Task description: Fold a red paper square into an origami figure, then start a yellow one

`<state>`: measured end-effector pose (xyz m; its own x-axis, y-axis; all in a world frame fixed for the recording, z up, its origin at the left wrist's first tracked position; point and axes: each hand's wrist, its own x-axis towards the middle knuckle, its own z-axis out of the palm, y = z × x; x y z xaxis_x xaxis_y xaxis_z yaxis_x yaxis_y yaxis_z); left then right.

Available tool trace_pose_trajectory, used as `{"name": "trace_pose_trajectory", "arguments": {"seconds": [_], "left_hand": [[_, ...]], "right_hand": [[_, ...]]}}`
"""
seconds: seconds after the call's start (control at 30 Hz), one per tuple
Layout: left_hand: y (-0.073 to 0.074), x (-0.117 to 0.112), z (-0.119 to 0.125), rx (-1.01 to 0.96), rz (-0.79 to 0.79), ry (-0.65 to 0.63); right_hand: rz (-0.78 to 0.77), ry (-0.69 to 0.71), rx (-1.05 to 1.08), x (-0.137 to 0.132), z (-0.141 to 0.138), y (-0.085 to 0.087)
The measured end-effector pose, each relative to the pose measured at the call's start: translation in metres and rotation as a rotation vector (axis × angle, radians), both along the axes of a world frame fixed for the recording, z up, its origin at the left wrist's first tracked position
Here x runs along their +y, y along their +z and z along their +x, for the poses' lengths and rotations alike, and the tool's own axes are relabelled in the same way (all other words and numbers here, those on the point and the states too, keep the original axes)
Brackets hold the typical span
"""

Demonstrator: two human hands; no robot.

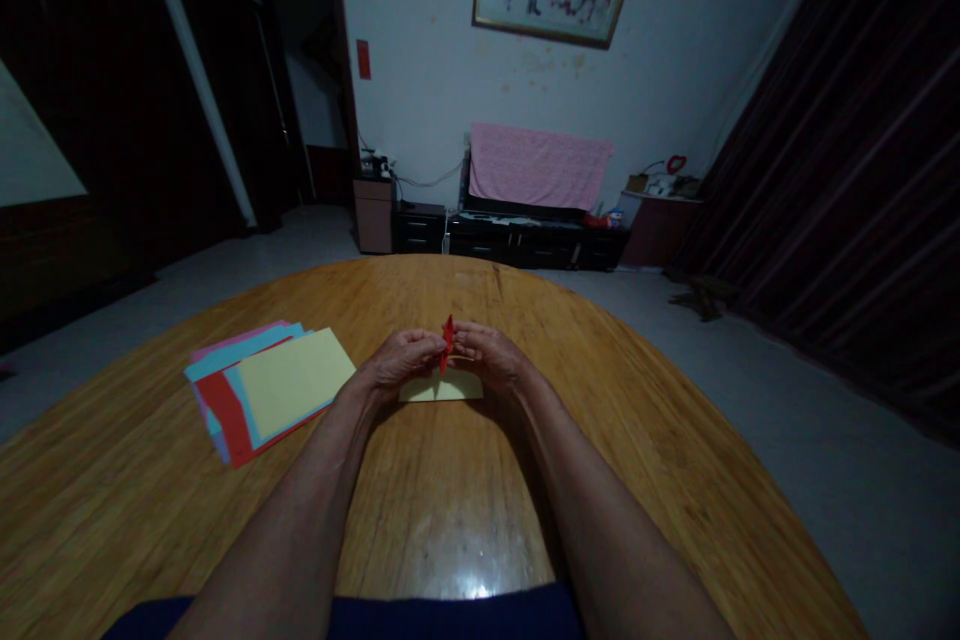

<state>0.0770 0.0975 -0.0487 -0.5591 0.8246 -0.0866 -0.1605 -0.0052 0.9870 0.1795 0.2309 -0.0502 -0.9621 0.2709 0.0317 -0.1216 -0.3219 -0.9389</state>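
My left hand (pixel 401 358) and my right hand (pixel 491 355) meet over the middle of a round wooden table (pixel 637 400). Between their fingertips both pinch a small folded piece of red paper (pixel 448 340), which stands upright. A pale yellow sheet (pixel 444 387) lies flat on the table just under the hands, partly hidden by them. Both forearms reach in from the bottom edge of the view.
A fanned stack of coloured paper sheets (pixel 262 388), yellow on top with blue, red and pink below, lies to the left of my hands. Beyond the table stand a low dark TV cabinet (pixel 517 238) with a pink cloth (pixel 536 165) draped over it, and dark curtains on the right.
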Motion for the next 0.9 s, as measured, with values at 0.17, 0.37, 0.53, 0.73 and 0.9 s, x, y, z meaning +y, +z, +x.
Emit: {"name": "trace_pose_trajectory", "arguments": {"seconds": [0.17,0.37,0.53,0.73,0.9], "left_hand": [[-0.001,0.000,0.000,-0.065,0.049,-0.018],[-0.005,0.001,-0.001,-0.087,0.056,-0.019],[-0.006,0.001,-0.002,-0.086,0.047,-0.019],[-0.006,0.000,-0.002,-0.100,0.029,-0.015],[-0.008,0.000,-0.003,-0.120,0.040,-0.032]], "right_hand": [[0.037,0.005,-0.014,0.002,-0.001,-0.004],[0.027,0.000,-0.011,0.006,-0.004,-0.012],[0.011,-0.026,-0.067,0.005,-0.004,-0.011],[0.008,-0.035,-0.110,0.004,-0.003,-0.010],[-0.014,-0.033,-0.134,0.002,-0.002,-0.008]]}}
